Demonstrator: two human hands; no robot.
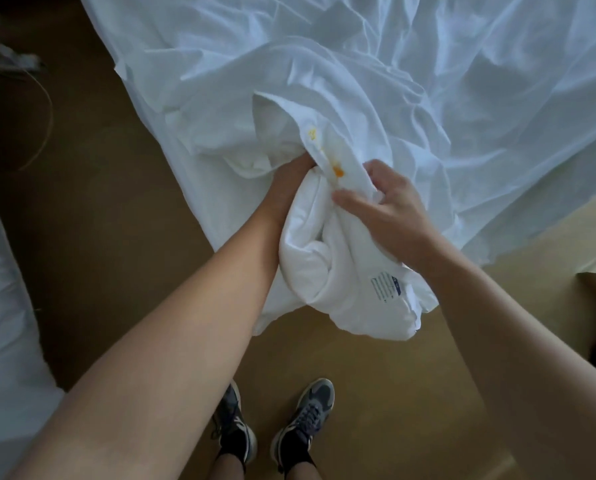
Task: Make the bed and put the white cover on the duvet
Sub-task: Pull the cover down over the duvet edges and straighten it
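Because the duvet [324,258] is soft, light and floppy, its bunched corner, hanging above the floor [123,216], looks easiest to grip. The right hand [386,206] clutches the cover [289,112] at its stained hem. The left hand [291,174] is buried inside, fingers hidden.

**A:** Where does the view look from?

**B:** From the person's head. It's a single wide-angle camera, tipped forward and steeply down. Both shoes [307,417] show on the brown floor [116,237] at the bottom edge, toes pointing up the frame.

**A:** How near is it to the work?

**B:** About arm's reach. The bare forearms come in from the two lower corners. The left hand [291,174] and right hand [390,202] meet at the bunched bedding [327,265], just about mid-frame.

**A:** And beyond that?

**B:** The bed [428,81] fills the top and right. Its near edge runs on a slant, so the camera faces it cornerwise.
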